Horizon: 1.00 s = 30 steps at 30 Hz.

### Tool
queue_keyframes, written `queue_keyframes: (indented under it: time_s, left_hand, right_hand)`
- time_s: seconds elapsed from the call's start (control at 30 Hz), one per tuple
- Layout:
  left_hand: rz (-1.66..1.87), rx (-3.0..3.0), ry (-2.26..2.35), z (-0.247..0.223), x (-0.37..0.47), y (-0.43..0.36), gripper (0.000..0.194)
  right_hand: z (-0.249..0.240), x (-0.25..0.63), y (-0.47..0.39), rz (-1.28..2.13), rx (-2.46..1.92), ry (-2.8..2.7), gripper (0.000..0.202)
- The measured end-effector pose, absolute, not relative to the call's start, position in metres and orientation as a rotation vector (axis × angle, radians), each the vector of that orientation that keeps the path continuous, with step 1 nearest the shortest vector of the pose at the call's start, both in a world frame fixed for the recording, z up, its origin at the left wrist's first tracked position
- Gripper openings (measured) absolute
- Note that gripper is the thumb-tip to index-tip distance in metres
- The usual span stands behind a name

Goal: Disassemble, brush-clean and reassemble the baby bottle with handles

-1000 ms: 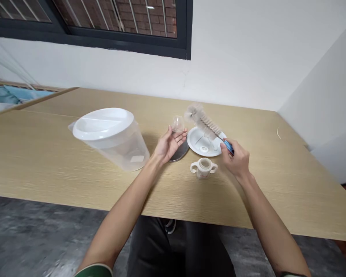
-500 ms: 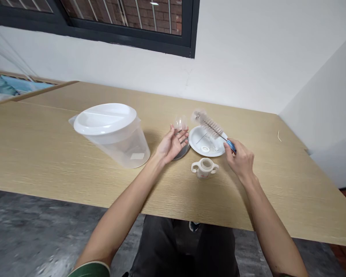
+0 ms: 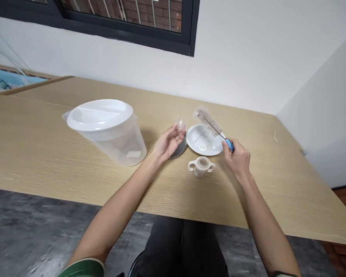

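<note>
My left hand (image 3: 169, 143) is closed around a small clear plastic cap (image 3: 181, 124), a dome-like piece held up above a dark round dish (image 3: 179, 151). In my right hand (image 3: 237, 156) is a bottle brush (image 3: 209, 121), gripped by its blue handle, its pale bristles pointing up and left over a white bowl (image 3: 192, 147). A white ring and thin small parts lie inside the bowl. Between my hands, a small cream cup with two handles (image 3: 202, 166) stands upright with its mouth uncovered.
A large translucent pitcher (image 3: 119, 148) with a white lid stands left of my left hand. A thin bent pale strip (image 3: 275, 136) lies far right on the wooden table (image 3: 248, 200). The wall and window frame (image 3: 161, 42) are behind.
The clear cap has tilted, and my left fingers have curled closer around it. My right hand keeps the brush over the bowl. The whole view has shifted slightly.
</note>
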<state>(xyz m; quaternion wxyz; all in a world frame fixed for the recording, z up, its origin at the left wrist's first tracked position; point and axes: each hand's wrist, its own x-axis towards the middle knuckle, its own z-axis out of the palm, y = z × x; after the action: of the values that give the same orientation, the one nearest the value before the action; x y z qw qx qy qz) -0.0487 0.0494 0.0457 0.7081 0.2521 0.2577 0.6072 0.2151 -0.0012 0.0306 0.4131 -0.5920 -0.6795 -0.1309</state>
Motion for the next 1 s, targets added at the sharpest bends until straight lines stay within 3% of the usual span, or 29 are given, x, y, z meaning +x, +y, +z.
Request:
queue_keyframes:
  time_s: [0.27, 0.5, 0.73, 1.0]
  left_hand:
    - [1.341, 0.582, 0.625, 0.042, -0.053, 0.051, 0.017]
    - [1.449, 0.841, 0.750, 0.042, -0.048, 0.047, 0.046]
    - [1.549, 0.889, 0.766, 0.044, -0.053, 0.049, 0.058]
    - [1.598, 0.938, 0.729, 0.039, -0.052, 0.055, 0.058]
  right_hand:
    - [0.031, 0.210, -0.004, -0.274, -1.395, -1.706, 0.036]
    - [0.030, 0.206, -0.008, -0.207, -1.322, -1.806, 0.034]
    - [0.029, 0.213, -0.003, -0.241, -1.374, -1.731, 0.035]
    - [0.029, 0.213, -0.002, -0.230, -1.377, -1.856, 0.034]
